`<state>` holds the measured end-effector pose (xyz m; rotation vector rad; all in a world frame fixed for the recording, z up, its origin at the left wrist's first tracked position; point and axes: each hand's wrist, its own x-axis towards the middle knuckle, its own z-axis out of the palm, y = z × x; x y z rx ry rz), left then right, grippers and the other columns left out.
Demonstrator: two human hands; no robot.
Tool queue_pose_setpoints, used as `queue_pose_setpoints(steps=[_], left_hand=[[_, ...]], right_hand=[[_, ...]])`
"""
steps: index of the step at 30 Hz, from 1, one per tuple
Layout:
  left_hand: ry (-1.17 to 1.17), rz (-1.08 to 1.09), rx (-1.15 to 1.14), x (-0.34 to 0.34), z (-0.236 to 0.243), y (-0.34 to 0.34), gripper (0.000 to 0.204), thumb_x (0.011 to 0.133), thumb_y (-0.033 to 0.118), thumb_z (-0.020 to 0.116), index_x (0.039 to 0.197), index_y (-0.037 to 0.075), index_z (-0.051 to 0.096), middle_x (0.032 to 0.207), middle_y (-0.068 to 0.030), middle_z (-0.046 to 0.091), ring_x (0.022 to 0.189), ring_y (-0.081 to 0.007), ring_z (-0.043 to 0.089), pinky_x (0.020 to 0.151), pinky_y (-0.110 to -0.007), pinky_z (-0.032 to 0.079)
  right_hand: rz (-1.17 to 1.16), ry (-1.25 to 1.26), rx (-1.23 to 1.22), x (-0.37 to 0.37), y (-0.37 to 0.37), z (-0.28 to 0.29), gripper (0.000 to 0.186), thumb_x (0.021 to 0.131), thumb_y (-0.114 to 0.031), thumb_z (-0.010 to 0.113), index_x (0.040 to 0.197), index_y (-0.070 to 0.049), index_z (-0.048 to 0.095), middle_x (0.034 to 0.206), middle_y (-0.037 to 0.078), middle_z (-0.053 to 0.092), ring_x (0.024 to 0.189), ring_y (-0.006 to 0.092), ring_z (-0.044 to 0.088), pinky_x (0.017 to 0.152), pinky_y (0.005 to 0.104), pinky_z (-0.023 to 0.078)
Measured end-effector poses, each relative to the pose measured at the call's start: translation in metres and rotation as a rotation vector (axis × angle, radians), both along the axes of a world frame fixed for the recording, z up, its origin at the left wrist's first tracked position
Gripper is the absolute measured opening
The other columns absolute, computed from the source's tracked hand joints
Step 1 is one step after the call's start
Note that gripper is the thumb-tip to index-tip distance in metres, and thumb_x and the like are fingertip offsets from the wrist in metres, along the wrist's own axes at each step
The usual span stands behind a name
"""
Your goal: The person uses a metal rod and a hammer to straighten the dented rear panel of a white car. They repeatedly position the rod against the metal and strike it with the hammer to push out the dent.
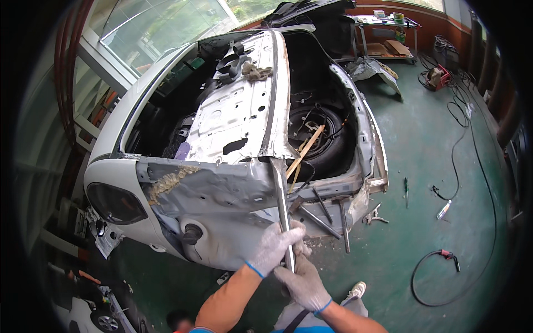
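Note:
A long, narrow metal bar (282, 194) runs from the corner of the car's white rear panel (239, 111) down toward me. My left hand (275, 248), in a whitish knit glove with a blue cuff, is closed around its lower part. Just below, my right hand (304, 284), in a greyer glove, is wrapped round the bar's near end. How the far end meets the panel's corner is unclear. To the right of the bar, a hammer (316, 218) and another long-handled tool (345, 225) rest on the stripped grey side of the car body (222, 186).
Wooden sticks (305, 151) lean in the open trunk beside a spare wheel (316, 130). A screwdriver (406, 192), a welding torch (449, 255) and a looping cable (494, 222) lie on the green floor. A wheeled cart (383, 21) stands far right. Torn metal edges border the trunk.

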<state>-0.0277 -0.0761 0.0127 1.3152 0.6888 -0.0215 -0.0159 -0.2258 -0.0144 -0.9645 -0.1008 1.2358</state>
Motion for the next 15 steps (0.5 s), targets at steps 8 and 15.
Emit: queue_pose_setpoints(steps=[8,15], left_hand=[[0.023,0.109,-0.012,-0.004,-0.004,-0.001,0.027,0.101,0.023,0.071,0.117,0.002,0.066,0.07,-0.0012,0.058,0.062,-0.0134,0.06,0.083,-0.045,0.066],[0.146,0.023,-0.153,-0.005,-0.012,0.026,0.014,0.104,0.017,0.064,0.108,0.004,0.061,0.068,-0.0015,0.056,0.056,-0.0141,0.058,0.077,-0.04,0.062]], right_hand=[[0.287,-0.269,0.187,0.031,-0.022,-0.025,0.04,0.108,-0.04,0.064,0.124,-0.003,0.061,0.09,0.004,0.068,0.077,0.0113,0.065,0.069,0.0297,0.054],[0.349,-0.822,-0.569,0.122,0.035,-0.218,0.053,0.098,-0.04,0.067,0.13,0.002,0.07,0.116,0.026,0.076,0.107,0.0393,0.075,0.094,0.0468,0.057]])
